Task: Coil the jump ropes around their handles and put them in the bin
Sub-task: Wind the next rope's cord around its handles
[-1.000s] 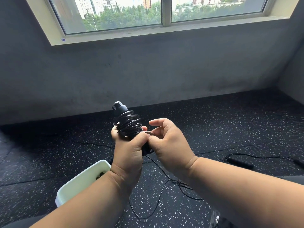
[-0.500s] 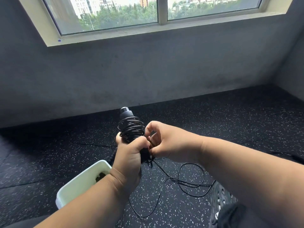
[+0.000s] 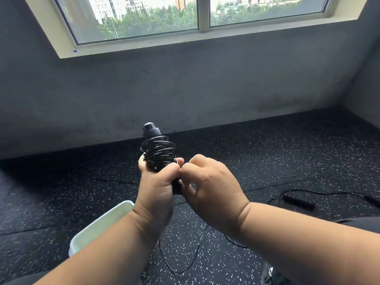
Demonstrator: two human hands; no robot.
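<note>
**Inspector A:** Report on the left hand (image 3: 156, 188).

**Inspector B:** Its fingers are wrapped around the black jump rope handles (image 3: 153, 136), which stand nearly upright in front of the person, cap end uppermost. The thumb lies across the front of the bundle.

**Inspector A:** And the rope?

**Inspector B:** The thin black rope (image 3: 159, 152) is wound in many loose loops around the upper part of the handles, just above the left hand. A free length hangs below the hands and trails in a curve across the floor (image 3: 267, 157).

**Inspector A:** The right hand (image 3: 213, 182)?

**Inspector B:** It sits just beside the left, touching it, fingers curled in toward the handles below the coil. They appear to pinch the rope there, though the cord itself is hidden between the two hands.

**Inspector A:** Location of the bin (image 3: 102, 227)?

**Inspector B:** A pale, light-walled bin on the floor, lower left, partly behind the left forearm. Its contents cannot be made out.

**Inspector A:** Anything else on the floor?

**Inspector B:** A second jump rope (image 3: 298, 200) lies to the right, well apart from the hands, with a dark handle and cord running off toward the right edge. The floor is black speckled rubber. A grey wall (image 3: 185, 89) rises behind, with a window (image 3: 197, 15) above showing trees and buildings.
</note>
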